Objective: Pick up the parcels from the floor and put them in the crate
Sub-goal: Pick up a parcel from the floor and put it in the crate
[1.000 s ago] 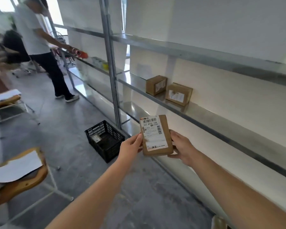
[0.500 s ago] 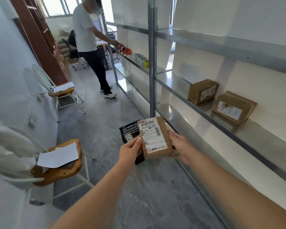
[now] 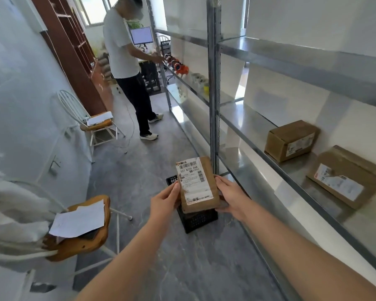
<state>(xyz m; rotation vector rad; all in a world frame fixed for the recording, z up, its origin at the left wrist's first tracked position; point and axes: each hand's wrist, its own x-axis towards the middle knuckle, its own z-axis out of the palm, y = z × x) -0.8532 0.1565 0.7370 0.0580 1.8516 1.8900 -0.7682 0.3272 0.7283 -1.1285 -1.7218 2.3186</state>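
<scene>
A grey, stone-patterned floor (image 3: 139, 170) runs toward 12 o'clock. Metal shelving (image 3: 213, 83) lines the side from 1 to 4 o'clock, and a white wall (image 3: 20, 83) stands at 9. A wooden-seated chair (image 3: 80, 242) sits at 8 and a white wire chair (image 3: 70, 105) at 10. A brown bookcase (image 3: 74, 61) and a bright window (image 3: 93, 9) are at 11.

Labelled brown parcel (image 3: 198, 185), seemingly over black crate (image 3: 199, 220)

parcel (image 3: 197, 185): a second ago right of the crate, now in front of it, hiding most of it.
crate (image 3: 199, 220): then in plain view beyond the left hand (image 3: 164, 199), now showing just below both hands.
</scene>
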